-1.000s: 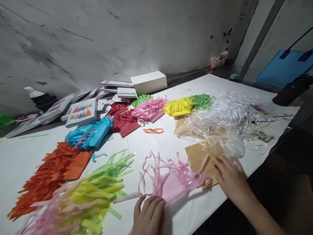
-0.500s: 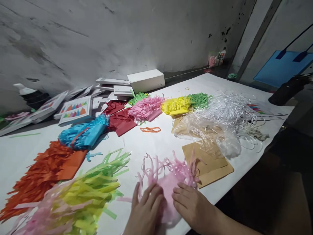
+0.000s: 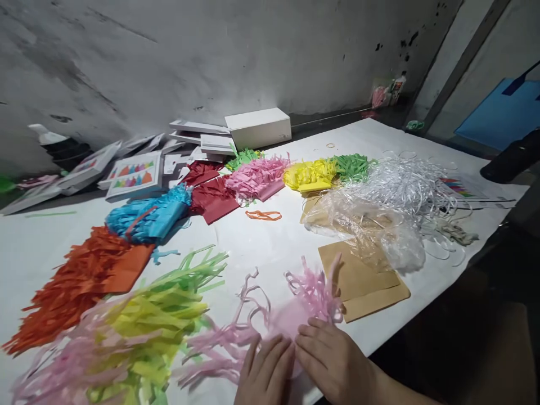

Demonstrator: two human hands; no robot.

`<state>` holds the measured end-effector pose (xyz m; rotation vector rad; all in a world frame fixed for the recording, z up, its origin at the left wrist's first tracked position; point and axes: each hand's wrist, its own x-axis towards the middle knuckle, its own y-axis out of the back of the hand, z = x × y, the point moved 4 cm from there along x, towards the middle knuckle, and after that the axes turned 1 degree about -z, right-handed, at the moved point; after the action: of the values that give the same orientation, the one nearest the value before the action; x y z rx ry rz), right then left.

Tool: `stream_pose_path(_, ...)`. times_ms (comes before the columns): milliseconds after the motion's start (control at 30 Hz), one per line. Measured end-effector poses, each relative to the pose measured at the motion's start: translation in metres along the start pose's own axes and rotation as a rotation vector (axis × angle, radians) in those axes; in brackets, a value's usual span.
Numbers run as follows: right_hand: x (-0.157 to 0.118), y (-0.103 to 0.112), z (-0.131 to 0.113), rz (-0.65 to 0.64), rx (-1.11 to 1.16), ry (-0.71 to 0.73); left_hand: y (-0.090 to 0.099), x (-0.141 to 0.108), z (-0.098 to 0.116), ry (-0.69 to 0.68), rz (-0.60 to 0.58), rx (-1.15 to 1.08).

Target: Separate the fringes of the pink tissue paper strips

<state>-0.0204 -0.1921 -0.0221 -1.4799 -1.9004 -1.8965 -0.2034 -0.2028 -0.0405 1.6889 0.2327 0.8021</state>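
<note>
Pink fringed tissue paper (image 3: 289, 316) lies on the white table surface in front of me, with a plain middle part and cut strips at both sides. My left hand (image 3: 268, 365) bends over its near left part, and the strips spread out beside it. My right hand (image 3: 329, 357) grips its near right edge, fingers together, almost meeting the left fingertips. Both thumbs are hidden. On the left rests a loose pile of yellow, green and pink tissue fringe (image 3: 156, 326). Brown kraft paper pieces (image 3: 363, 281) lie just beyond my right hand.
Folded fringe bundles curve around the table: orange (image 3: 93, 275), blue (image 3: 147, 216), dark red (image 3: 215, 197), pink (image 3: 258, 177), yellow (image 3: 310, 174). White string (image 3: 405, 183) and clear plastic (image 3: 367, 225) sit at right. Boxes (image 3: 258, 128) line the wall.
Both hands have come closer together, the left one shifting right. Pink strips on the left have spread out and now lie toward the left. The view has turned slightly.
</note>
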Motion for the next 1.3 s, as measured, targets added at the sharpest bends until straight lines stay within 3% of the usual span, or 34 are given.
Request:
stream_pose_path(133, -0.003, 0.004, 0.012, -0.091, 0.106, -0.100, -0.017, 0.003, 0.004, 0.196, 0.089, -0.227)
stream_pose_path(267, 0.002, 0.000, 0.024, -0.097, 0.140, -0.299, -0.015, 0.000, -0.008, 0.376, 0.130, -0.279)
stream_pose_path(400, 0.010, -0.020, 0.032, -0.167, 0.010, -0.454, -0.011, 0.016, -0.022, 0.575, 0.000, -0.216)
stream_pose_path(500, 0.014, -0.032, 0.035, -0.214, -0.116, -0.476, -0.012, 0.029, -0.027, 0.637, -0.106, -0.176)
stream_pose_path(700, 0.022, -0.017, 0.042, -0.133, -0.232, -0.548, -0.014, 0.037, -0.030, 0.688, -0.170, -0.169)
stream_pose_path(800, 0.026, -0.002, 0.035, -0.063, -0.157, -0.392, -0.015, 0.037, -0.031, 0.679, -0.176, -0.178)
stream_pose_path(933, 0.021, -0.005, 0.018, -0.246, 0.018, 0.010, -0.016, 0.034, -0.034, 0.654, -0.175, -0.168)
stream_pose_path(1033, 0.015, -0.014, 0.020, -0.303, -0.018, 0.041, -0.011, 0.029, -0.037, 0.656, -0.142, -0.084)
stream_pose_path(1167, 0.014, -0.019, 0.023, -0.260, -0.059, 0.033, 0.009, 0.026, -0.027, 0.513, 0.113, 0.043)
stream_pose_path(1233, 0.017, -0.017, 0.023, -0.226, -0.040, 0.008, 0.010, 0.028, -0.016, 0.392, 0.126, -0.050)
stream_pose_path(1300, 0.019, -0.015, 0.021, -0.229, -0.010, 0.002, 0.006, 0.029, -0.010, 0.357, 0.083, -0.145)
